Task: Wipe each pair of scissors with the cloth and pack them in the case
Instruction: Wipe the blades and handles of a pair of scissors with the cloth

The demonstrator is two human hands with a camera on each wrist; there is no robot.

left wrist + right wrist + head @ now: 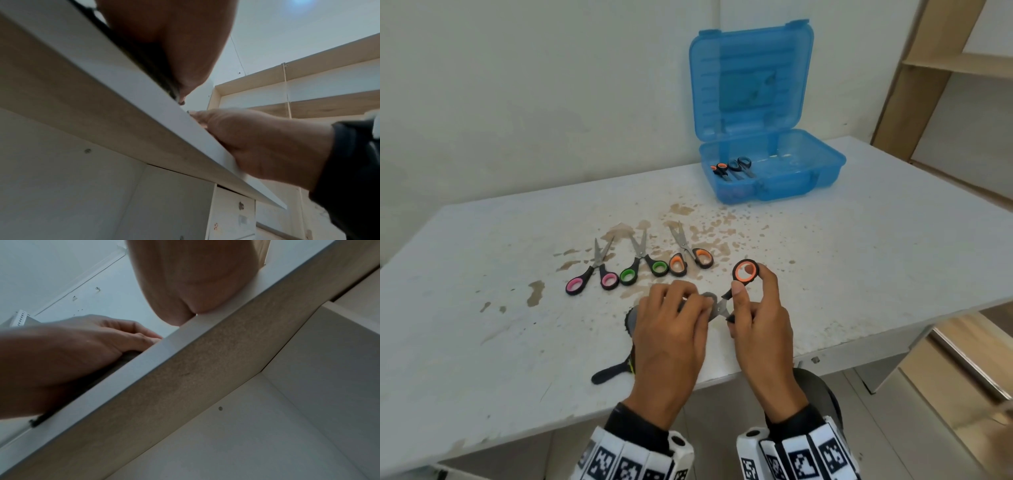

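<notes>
Both hands' fingers [738,295] pinch orange-handled scissors [745,271].

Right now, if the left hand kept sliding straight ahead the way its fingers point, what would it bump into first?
Probably the right hand, or the orange-handled scissors it holds. The left hand points rightward over the grey cloth, fingertips almost at the blades. Depth is unclear, so they may already touch.

Head view: high, looks forward and down over table [859,260], both hands near bottom centre, case [770,171] far. Left wrist view: below table edge [127,91], looks up, close, right hand [257,146] opposite. Right wrist view: same low angle, left hand [68,356] opposite. All share front table edge.
</notes>
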